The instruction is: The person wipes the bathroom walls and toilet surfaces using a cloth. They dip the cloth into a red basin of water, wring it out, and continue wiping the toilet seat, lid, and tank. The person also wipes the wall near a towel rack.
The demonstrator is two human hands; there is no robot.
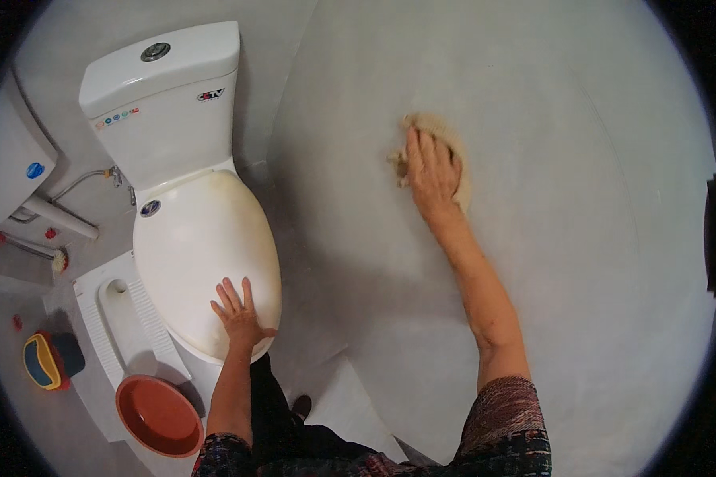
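Observation:
My right hand (434, 173) presses a beige cloth (456, 143) flat against the grey wall (565, 238), its fingers laid over the fabric. Part of the cloth bunches out beyond the fingertips and beside the thumb. Lower and to the left, my left hand (242, 316) rests with fingers spread on the closed white lid (207, 246) of a toilet, near its front edge. Nothing is held in that hand. The toilet's tank (167, 103) stands behind the lid, with a round flush button (156, 52) on top.
A squat toilet pan (119, 318) is set in the floor left of the toilet. Near it are a reddish-brown basin (159, 416), a yellow-and-blue container (43, 362) and a long-handled brush (58, 259). A white cistern (8, 159) with pipes hangs at far left.

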